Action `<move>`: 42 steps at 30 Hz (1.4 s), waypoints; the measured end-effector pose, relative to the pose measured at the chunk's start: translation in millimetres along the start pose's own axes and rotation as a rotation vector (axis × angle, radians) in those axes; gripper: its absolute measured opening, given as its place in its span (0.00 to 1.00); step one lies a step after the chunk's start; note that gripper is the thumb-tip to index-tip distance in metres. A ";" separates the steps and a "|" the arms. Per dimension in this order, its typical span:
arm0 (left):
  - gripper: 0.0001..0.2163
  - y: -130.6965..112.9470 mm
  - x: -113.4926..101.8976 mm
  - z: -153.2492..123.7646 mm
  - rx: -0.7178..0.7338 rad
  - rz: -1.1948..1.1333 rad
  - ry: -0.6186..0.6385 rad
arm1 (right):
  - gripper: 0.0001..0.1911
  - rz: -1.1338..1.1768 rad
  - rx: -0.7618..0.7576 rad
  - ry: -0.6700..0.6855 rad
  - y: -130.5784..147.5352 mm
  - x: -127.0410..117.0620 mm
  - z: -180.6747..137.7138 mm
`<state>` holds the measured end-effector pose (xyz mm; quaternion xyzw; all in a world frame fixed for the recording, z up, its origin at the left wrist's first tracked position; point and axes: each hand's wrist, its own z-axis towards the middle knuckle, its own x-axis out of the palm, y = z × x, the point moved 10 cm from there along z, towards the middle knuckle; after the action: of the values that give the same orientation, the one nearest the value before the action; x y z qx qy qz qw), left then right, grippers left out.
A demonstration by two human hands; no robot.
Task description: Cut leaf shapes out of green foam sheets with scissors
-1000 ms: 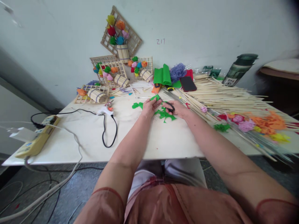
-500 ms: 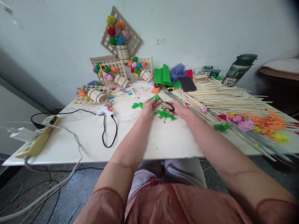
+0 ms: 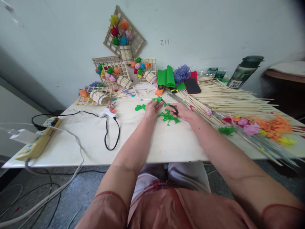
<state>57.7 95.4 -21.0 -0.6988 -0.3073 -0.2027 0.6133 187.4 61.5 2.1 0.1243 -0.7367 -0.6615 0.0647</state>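
My left hand (image 3: 152, 110) pinches a small piece of green paper (image 3: 157, 100) above the white table (image 3: 143, 140). My right hand (image 3: 181, 111) grips black-handled scissors (image 3: 169, 106), whose blades point at that green piece. Under both hands lies a heap of green paper cut-outs (image 3: 168, 117), and one more green cut-out (image 3: 138, 107) lies just left of my left hand.
A glue gun (image 3: 107, 112) with a black cable lies to the left, and a yellow power strip (image 3: 38, 142) sits at the table's left edge. Bamboo sticks (image 3: 226, 95) and paper flowers (image 3: 262, 125) cover the right. Stick frames with flowers (image 3: 119, 70), green paper rolls (image 3: 166, 77) and a phone (image 3: 192, 85) stand behind.
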 end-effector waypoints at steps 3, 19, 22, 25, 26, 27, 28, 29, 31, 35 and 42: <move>0.07 -1.3 0.0 -1.5 0.006 0.007 -0.002 | 0.15 0.003 0.017 -0.008 0.3 0.6 -2.1; 0.07 -2.8 2.6 -7.1 0.009 0.075 -0.015 | 0.11 0.038 0.015 0.040 -8.1 0.4 3.1; 0.07 -3.0 4.5 -8.6 0.005 0.092 0.000 | 0.12 0.043 0.006 0.049 -8.8 -0.7 3.8; 0.07 -2.4 5.4 -8.8 0.002 0.098 0.012 | 0.13 0.031 0.001 0.050 -8.2 -1.6 3.6; 0.07 -2.0 5.6 -8.9 0.001 0.099 0.015 | 0.13 0.026 0.001 0.049 -8.1 -1.9 3.7; 0.07 -1.7 6.0 -9.0 -0.001 0.102 0.020 | 0.14 0.022 0.000 0.047 -8.1 -2.3 4.0; 0.07 -1.4 6.4 -9.1 -0.002 0.104 0.024 | 0.14 0.021 -0.002 0.045 -8.1 -2.6 4.3; 0.07 -1.4 6.7 -9.3 -0.002 0.106 0.029 | 0.15 0.021 -0.004 0.045 -8.2 -2.7 4.7; 0.08 -1.4 6.9 -9.6 -0.002 0.107 0.031 | 0.15 0.025 -0.009 0.047 -8.5 -2.8 5.5; 0.08 -1.0 6.9 -9.4 -0.005 0.103 0.033 | 0.15 0.036 -0.028 0.051 -8.0 -3.0 6.6; 0.07 -1.6 7.6 -9.6 -0.002 0.099 0.037 | 0.14 0.024 -0.046 0.062 -8.3 -4.4 9.5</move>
<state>63.1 87.5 -13.2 -0.7097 -0.2609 -0.1853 0.6276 189.9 71.1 -7.0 0.1342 -0.7205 -0.6732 0.0983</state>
